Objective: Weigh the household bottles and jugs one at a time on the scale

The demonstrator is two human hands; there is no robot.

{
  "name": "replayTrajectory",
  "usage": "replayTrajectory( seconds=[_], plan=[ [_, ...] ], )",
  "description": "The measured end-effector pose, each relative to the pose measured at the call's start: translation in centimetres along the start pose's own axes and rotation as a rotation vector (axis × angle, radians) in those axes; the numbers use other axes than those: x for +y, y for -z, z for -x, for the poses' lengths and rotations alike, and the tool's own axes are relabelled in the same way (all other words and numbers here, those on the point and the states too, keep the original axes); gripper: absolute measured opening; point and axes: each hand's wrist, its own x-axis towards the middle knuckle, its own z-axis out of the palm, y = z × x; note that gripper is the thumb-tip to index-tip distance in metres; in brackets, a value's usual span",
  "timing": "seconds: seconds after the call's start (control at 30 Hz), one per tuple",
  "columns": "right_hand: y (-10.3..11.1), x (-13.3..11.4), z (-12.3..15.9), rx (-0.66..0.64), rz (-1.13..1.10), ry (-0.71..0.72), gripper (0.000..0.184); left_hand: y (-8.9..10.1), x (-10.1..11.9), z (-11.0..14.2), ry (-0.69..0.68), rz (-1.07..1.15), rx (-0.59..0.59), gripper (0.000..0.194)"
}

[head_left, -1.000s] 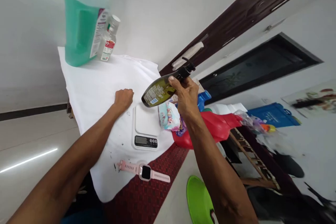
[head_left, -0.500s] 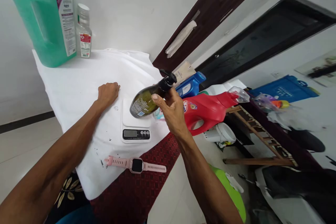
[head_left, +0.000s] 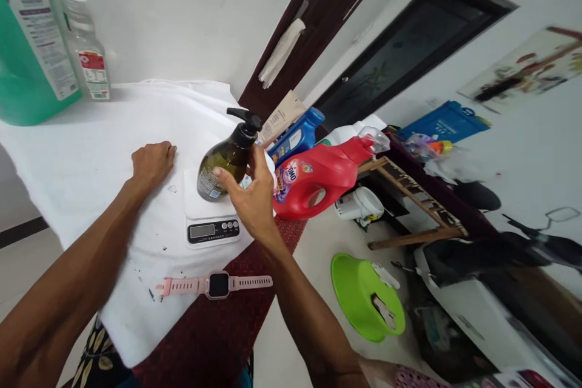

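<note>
My right hand (head_left: 253,194) grips a dark green pump bottle (head_left: 222,165) with a black pump head, thumb on its near side and fingers behind. The bottle stands nearly upright, slightly tilted, at a white kitchen scale (head_left: 200,209); its base appears to meet the weighing plate. No digits can be read on the scale's grey display. To the left, my left hand (head_left: 153,163) rests on the white cloth (head_left: 131,121), curled into a fist. A pink smartwatch (head_left: 219,285) lies in front of the scale.
A red detergent bottle (head_left: 318,176), a blue bottle (head_left: 297,136) and a beige pack (head_left: 282,115) stand right of my right hand. At the back left are a green liquid jug (head_left: 27,54) and a clear bottle (head_left: 88,51). A lime green basin (head_left: 359,303) sits on the floor.
The pump bottle has come from a strong rightward tilt to nearly upright over the scale, still in my right hand. My left fist stays on the cloth. The view has shifted right.
</note>
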Motion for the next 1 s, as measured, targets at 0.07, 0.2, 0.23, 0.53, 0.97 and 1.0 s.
replayTrajectory(
  seconds=[0.07,0.2,0.23,0.53,0.97,1.0],
  plan=[
    [-0.5,0.2,0.7,0.063,0.013,0.005,0.049,0.1,0.0,0.0,-0.004,-0.005,0.011,0.052],
    [1.9,0.4,2.1,0.172,-0.021,-0.038,0.047,0.3,0.2,0.0,0.001,0.009,-0.016,0.052],
    [3.0,0.5,2.4,0.217,-0.014,-0.047,0.047,0.4,0.2,0.0,0.002,0.015,-0.022,0.051],
    [9.7,4.8,4.7,0.449,0.280,-0.123,0.052,0.7,0.7,0.2,0.027,0.048,-0.026,0.047],
    [9.8,6.9,5.0,0.463,0.391,-0.179,0.085,0.0,0.3,0.1,0.020,0.013,-0.015,0.051],
    [9.9,6.3,5.2,0.455,0.425,-0.160,0.091,-0.1,0.4,0.3,0.018,0.020,-0.021,0.052]
  ],
)
